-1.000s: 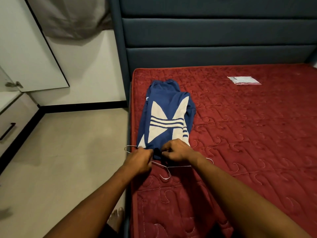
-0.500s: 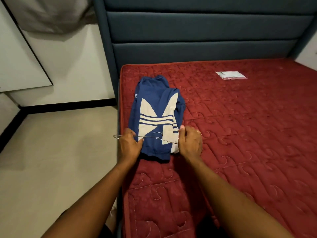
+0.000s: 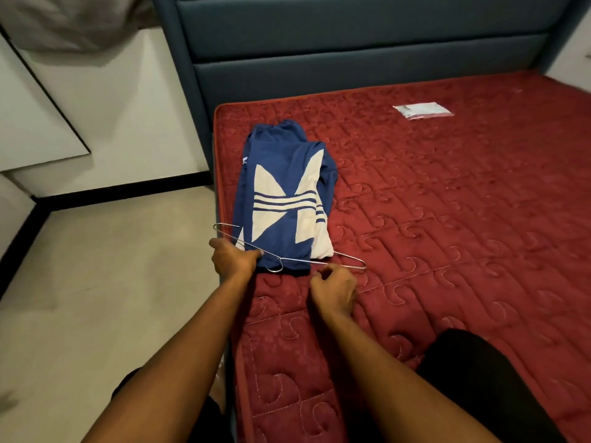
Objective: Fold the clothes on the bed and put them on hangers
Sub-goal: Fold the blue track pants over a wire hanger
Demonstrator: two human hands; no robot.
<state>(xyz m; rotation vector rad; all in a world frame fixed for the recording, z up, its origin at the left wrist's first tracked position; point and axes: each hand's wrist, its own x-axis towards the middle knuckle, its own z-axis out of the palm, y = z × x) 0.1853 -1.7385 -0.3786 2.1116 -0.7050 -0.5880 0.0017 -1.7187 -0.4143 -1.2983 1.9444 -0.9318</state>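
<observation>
Blue garment [image 3: 281, 199], just beyond left hand [image 3: 233, 260], gripping hanger [image 3: 348, 262]

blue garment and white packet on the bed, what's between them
Only bare red mattress between blue garment and white packet, per the head view.

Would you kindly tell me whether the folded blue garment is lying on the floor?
No, the blue garment lies on the red mattress, with the wire hanger across its near end.
</observation>
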